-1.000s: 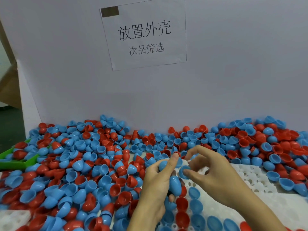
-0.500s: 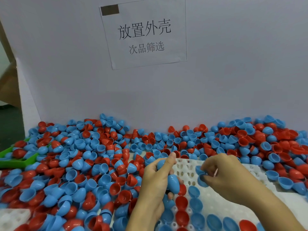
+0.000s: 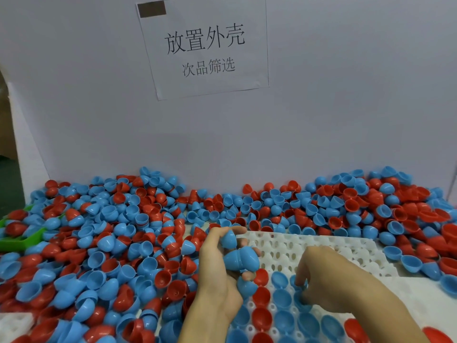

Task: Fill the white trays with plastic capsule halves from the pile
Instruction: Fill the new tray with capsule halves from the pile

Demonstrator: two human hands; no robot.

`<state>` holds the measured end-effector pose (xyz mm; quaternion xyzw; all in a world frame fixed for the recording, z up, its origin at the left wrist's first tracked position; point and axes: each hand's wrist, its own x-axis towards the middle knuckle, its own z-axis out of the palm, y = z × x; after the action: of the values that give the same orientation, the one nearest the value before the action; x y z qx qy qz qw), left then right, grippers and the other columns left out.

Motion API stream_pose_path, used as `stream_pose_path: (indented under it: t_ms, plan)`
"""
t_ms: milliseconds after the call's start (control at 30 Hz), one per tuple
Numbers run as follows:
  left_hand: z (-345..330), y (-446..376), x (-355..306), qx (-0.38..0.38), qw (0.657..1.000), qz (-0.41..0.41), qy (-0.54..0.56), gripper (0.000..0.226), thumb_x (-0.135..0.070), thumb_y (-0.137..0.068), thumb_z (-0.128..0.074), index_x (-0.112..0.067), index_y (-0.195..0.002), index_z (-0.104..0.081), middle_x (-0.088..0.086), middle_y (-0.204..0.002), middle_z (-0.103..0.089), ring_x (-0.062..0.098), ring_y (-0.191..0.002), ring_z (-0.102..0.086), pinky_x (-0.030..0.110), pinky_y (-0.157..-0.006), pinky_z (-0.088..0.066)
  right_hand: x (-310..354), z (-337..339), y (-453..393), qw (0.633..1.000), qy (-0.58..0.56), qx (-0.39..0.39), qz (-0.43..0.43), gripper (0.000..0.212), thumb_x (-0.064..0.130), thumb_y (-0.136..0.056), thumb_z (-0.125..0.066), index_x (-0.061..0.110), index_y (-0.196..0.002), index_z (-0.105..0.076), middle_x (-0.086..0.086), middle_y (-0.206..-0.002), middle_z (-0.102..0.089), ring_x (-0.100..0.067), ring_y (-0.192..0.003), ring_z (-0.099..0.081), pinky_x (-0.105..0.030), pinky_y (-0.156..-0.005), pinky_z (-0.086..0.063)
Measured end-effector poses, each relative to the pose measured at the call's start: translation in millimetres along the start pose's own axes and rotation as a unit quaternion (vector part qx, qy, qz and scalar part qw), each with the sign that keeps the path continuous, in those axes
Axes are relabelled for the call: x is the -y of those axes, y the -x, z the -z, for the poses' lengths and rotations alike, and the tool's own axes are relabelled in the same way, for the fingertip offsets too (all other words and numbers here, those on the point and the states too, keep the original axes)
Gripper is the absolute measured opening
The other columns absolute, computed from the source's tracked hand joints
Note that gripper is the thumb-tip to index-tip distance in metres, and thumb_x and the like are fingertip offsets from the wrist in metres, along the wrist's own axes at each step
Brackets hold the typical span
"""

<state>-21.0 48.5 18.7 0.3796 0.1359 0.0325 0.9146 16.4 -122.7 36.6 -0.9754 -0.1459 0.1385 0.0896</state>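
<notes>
The blue half (image 3: 300,294) lies under the right hand (image 3: 329,280), whose curled fingertips pinch it down into a pocket of the white tray (image 3: 321,246), beside the filled near rows; the empty pockets lie just beyond, toward the wall. The left hand (image 3: 220,271), just to its left, grips a clutch of blue shells (image 3: 241,258) over the tray's left edge, so it seems the nearer source for the next piece. The pile (image 3: 111,243) of red and blue halves crowds the tray on its left, far and right sides. A green scoop (image 3: 14,241) lies far left.
</notes>
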Motion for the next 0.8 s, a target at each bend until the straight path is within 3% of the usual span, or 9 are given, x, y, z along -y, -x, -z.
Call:
stream_pose_path:
  t_ms: [133,233,300,467,567,667,733,767,800]
  plan:
    - [-7,2,3,0.013,1.000,-0.003,0.011,0.035,-0.028,-0.067,-0.057,-0.004,-0.092,-0.062,0.006,-0.064,-0.055,0.021,-0.053,-0.058,0.019,-0.032,-0.032,-2,10,5,0.998,-0.040,-0.033,0.047,0.032,0.017,-0.091,-0.068,0.033,-0.119,-0.066,0.007,-0.118,-0.063,-0.005,-0.086,-0.055,-0.016,-0.069,-0.045]
    - [-11,3,6,-0.006,1.000,-0.018,0.014,0.027,-0.027,-0.068,-0.058,-0.007,-0.086,-0.060,0.005,-0.065,-0.054,0.018,-0.052,-0.054,0.020,-0.033,-0.033,3,18,6,0.980,-0.145,-0.073,0.116,0.018,0.039,-0.093,-0.065,0.043,-0.111,-0.063,0.014,-0.098,-0.066,-0.002,-0.075,-0.061,-0.015,-0.067,-0.047]
    - [-12,2,9,-0.018,0.999,-0.025,0.009,0.015,-0.025,-0.080,-0.056,-0.011,-0.083,-0.059,0.004,-0.068,-0.053,0.015,-0.052,-0.050,0.020,-0.035,-0.033,11,19,7,0.957,-0.229,-0.079,0.158,0.018,0.049,-0.089,-0.066,0.048,-0.105,-0.060,0.014,-0.090,-0.067,-0.001,-0.077,-0.067,-0.019,-0.070,-0.053]
    - [-13,0,16,-0.019,0.999,-0.012,-0.049,0.027,-0.037,-0.098,-0.057,-0.012,-0.089,-0.061,0.006,-0.071,-0.063,0.014,-0.049,-0.053,0.022,-0.036,-0.035,22,7,2,0.934,-0.272,-0.140,0.182,0.015,0.042,-0.086,-0.073,0.040,-0.097,-0.064,0.008,-0.081,-0.068,-0.003,-0.071,-0.065,-0.022,-0.067,-0.056]
    - [-14,-2,17,-0.043,0.995,-0.025,-0.084,0.038,-0.045,-0.097,-0.059,-0.008,-0.106,-0.062,0.008,-0.070,-0.067,0.017,-0.049,-0.056,0.024,-0.036,-0.036,18,8,0,0.931,-0.287,-0.136,0.181,0.012,0.038,-0.088,-0.072,0.037,-0.099,-0.068,0.007,-0.079,-0.070,-0.005,-0.070,-0.068,-0.025,-0.071,-0.058]
    - [-16,-4,17,-0.054,0.991,-0.044,-0.110,0.046,-0.053,-0.095,-0.058,-0.010,-0.105,-0.066,0.011,-0.075,-0.072,0.019,-0.054,-0.061,0.026,-0.038,-0.040,17,9,-1,0.924,-0.306,-0.134,0.185,0.011,0.033,-0.090,-0.070,0.034,-0.102,-0.069,0.005,-0.078,-0.071,-0.006,-0.069,-0.070,-0.025,-0.069,-0.059]
    - [-13,-7,19,-0.055,0.985,-0.065,-0.147,0.044,-0.057,-0.096,-0.054,-0.016,-0.098,-0.070,0.013,-0.091,-0.076,0.025,-0.072,-0.066,0.040,-0.057,-0.056,17,10,-3,0.917,-0.317,-0.157,0.184,0.013,0.029,-0.092,-0.069,0.033,-0.105,-0.069,0.005,-0.081,-0.069,-0.005,-0.069,-0.070,-0.021,-0.065,-0.058]
    - [-12,-9,20,-0.060,0.979,-0.079,-0.180,0.043,-0.057,-0.097,-0.052,-0.020,-0.094,-0.072,0.012,-0.100,-0.076,0.027,-0.085,-0.067,0.049,-0.073,-0.057,16,11,-4,0.913,-0.323,-0.171,0.182,0.016,0.027,-0.093,-0.068,0.032,-0.108,-0.068,0.005,-0.083,-0.067,-0.005,-0.070,-0.070,-0.021,-0.066,-0.057]
    - [-10,-9,22,-0.067,0.972,-0.090,-0.208,0.041,-0.056,-0.099,-0.050,-0.024,-0.090,-0.073,0.010,-0.104,-0.075,0.027,-0.092,-0.066,0.052,-0.077,-0.055,15,10,-5,0.910,-0.329,-0.178,0.178,0.021,0.025,-0.094,-0.066,0.032,-0.113,-0.067,0.006,-0.085,-0.065,-0.007,-0.072,-0.070,-0.022,-0.069,-0.058]
